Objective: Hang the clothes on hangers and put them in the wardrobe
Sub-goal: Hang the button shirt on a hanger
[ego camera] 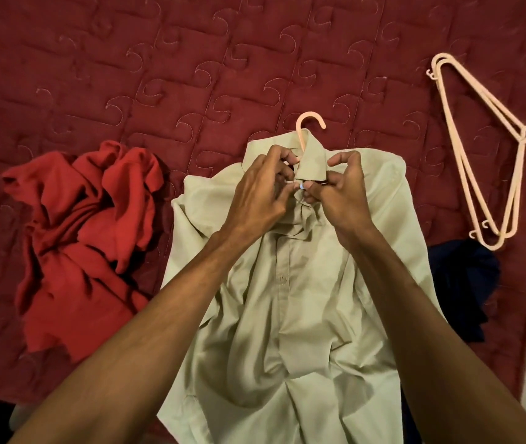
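**— Which piece are you on?**
— The beige shirt (287, 283). It lies face up in the middle, right in front of me, with a hanger inside. Only the hanger's hook (307, 122) shows, past the collar at the far end.

**— And your hands?**
— Both are at the neck. My left hand (255, 193) and right hand (340, 195) each pinch one edge of the placket, working the top button (301, 186).

**— Next?**
— Seat the button, I'd say, then lift by the hook. The cloth looks thin, smooth and easily creased, so it may slide off.

**— Around it?**
— A crumpled red garment (85, 225) lies to the left and a dark blue garment (460, 277) to the near right. The spare hangers (479, 155), slim pale plastic, lie stacked far right on the maroon quilt (159, 75) with its stitched swirls.
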